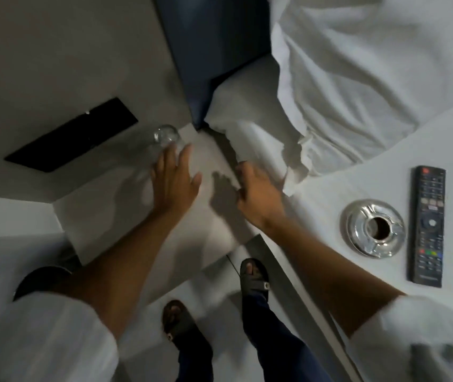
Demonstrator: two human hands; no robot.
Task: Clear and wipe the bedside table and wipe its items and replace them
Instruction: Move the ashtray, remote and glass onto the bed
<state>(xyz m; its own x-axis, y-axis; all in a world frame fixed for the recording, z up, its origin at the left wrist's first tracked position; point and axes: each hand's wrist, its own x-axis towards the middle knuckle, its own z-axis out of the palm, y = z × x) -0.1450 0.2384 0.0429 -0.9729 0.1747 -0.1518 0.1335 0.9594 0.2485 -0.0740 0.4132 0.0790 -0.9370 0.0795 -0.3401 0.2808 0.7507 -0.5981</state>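
1. Room: pale grey wall with a flat black rectangular wall panel [72, 135]; a dark blue padded headboard [214, 51] stands beside it.
2. White-sheeted bed [316, 205] at right, carrying a large rumpled white pillow [357, 78].
3. Pale grey bedside table [126, 216] sits between wall and bed.
4. Long black remote control [426, 227] lies on the sheet, just beside a round shiny metal ashtray [372, 228].
5. Clear drinking glass [166, 136] stands at the table's far edge.
6. Left hand [174, 179]: fingers spread and released, fingertips at the glass; contact cannot be told.
7. Right hand [255, 191]: loosely curled, grasping nothing, over the table's bed-side edge.
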